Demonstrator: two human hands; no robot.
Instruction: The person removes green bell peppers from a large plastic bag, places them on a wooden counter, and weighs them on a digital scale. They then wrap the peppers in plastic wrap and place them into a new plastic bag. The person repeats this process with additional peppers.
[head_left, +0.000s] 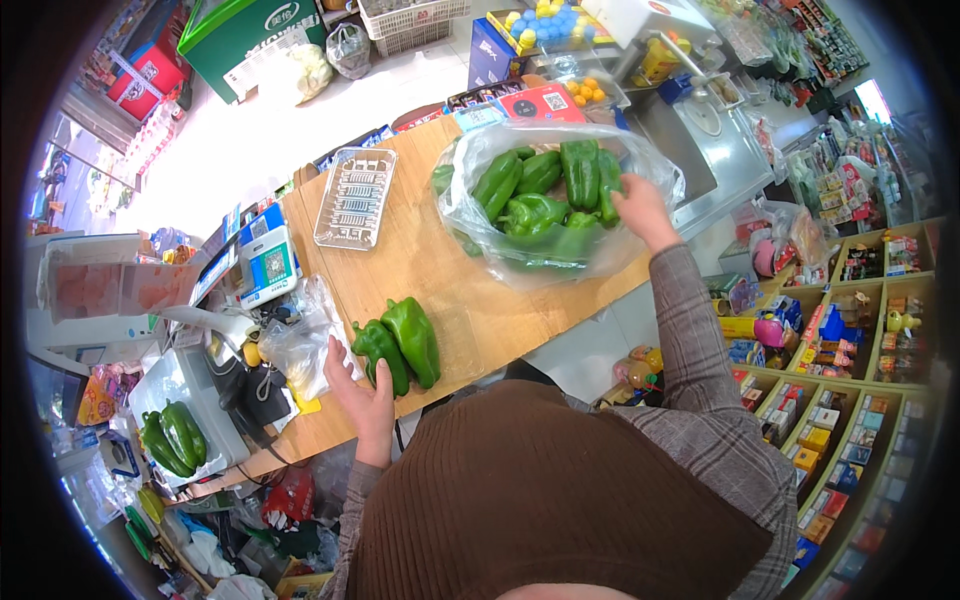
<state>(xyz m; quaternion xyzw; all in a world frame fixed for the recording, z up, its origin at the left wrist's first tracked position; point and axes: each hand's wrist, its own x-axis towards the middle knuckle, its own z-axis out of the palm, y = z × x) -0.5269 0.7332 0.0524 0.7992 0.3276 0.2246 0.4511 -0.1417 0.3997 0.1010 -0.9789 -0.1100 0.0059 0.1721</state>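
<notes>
My left hand (366, 405), fingers apart and holding nothing, is beside two green peppers (409, 341) on the wooden counter (420, 277). They appear to lie in a clear plastic tray (461, 341), whose right part shows beside them. My right hand (646, 214) reaches over the rim of a clear plastic bag (517, 262) full of green peppers (536, 174). Its fingertips touch the rightmost pepper (609, 180); whether they grip it is unclear. Another clear ribbed tray (355, 198) lies bare farther back. Two more green peppers (174, 436) rest at far left on a silvery flat surface (217, 412).
Left on the counter are crumpled plastic film (304, 337), a payment-code stand (270, 266) and a dark handheld device (244, 412) with a cord. A steel sink (720, 150) adjoins the right end. Shelves of small packages (825, 420) stand at right. Oranges (585, 91) sit behind the bag.
</notes>
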